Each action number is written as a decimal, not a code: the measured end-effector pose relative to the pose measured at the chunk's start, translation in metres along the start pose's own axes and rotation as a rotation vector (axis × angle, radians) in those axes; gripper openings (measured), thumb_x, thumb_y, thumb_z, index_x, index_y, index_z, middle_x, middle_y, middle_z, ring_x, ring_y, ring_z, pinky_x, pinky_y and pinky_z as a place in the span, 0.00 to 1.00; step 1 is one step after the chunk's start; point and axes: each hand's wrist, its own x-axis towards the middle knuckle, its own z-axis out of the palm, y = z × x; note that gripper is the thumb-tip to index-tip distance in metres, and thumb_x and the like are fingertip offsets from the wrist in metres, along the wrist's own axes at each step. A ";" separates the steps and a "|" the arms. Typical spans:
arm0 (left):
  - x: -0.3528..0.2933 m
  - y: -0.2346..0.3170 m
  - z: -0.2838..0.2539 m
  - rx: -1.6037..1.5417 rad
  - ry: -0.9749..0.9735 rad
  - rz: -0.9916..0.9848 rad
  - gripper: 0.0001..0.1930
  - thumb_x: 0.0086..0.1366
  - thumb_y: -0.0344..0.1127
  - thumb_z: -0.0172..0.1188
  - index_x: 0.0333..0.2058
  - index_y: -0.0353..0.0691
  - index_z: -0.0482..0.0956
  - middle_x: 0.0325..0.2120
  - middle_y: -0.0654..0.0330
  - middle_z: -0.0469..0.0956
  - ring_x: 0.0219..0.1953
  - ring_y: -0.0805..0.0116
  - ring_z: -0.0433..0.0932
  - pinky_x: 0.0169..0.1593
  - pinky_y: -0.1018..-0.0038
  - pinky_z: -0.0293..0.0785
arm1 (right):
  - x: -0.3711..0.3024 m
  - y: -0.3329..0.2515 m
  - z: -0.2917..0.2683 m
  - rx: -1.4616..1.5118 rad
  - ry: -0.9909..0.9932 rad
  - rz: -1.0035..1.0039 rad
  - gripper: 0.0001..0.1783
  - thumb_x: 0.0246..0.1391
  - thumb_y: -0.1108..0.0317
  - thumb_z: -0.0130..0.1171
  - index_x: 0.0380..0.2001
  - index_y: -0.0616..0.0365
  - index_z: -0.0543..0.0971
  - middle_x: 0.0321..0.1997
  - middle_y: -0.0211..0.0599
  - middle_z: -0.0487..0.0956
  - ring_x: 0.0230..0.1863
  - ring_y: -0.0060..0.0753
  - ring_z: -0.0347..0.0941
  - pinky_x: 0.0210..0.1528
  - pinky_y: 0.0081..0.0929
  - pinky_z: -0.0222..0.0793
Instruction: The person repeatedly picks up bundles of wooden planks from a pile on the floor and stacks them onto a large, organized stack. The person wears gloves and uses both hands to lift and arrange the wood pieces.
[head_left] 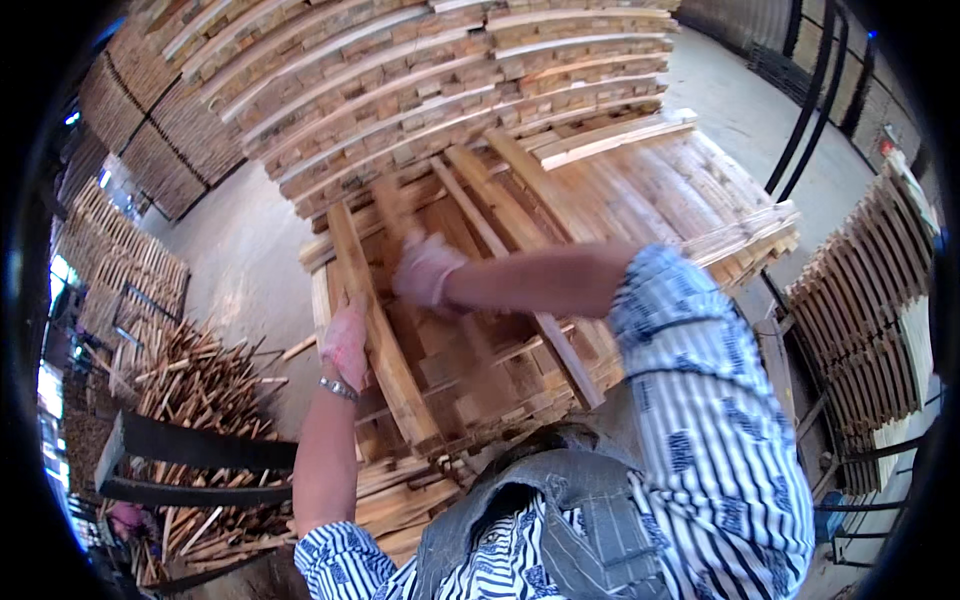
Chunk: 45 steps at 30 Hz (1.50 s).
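My left hand (345, 345), in a pinkish glove with a metal-banded watch at the wrist, is closed on the left edge of a long wooden board (375, 325). This board lies lengthwise across the near pile of lumber. Just to its right, my right hand (428, 272), also gloved, grips a second wooden board (393, 205), smeared by motion and slanting over the pile; its near end is hard to make out. Farther right, several loose boards (490, 195) lie side by side at an angle. Under them shows the stacked lumber layer (660, 190).
A tall wall of stacked lumber (430, 90) rises behind the pile. Scrap sticks (210, 400) heap on the floor at left, near a dark metal bar (200, 445). Curved-looking board stacks (860, 320) stand at right, and dark upright posts (810, 110) at far right.
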 end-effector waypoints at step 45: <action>0.027 -0.027 -0.031 -0.334 -0.295 -0.009 0.25 0.69 0.44 0.49 0.62 0.41 0.67 0.43 0.52 0.79 0.41 0.62 0.81 0.41 0.65 0.82 | -0.090 0.204 -0.046 0.249 0.057 0.353 0.44 0.53 0.51 0.63 0.69 0.49 0.57 0.56 0.63 0.76 0.57 0.57 0.73 0.59 0.43 0.68</action>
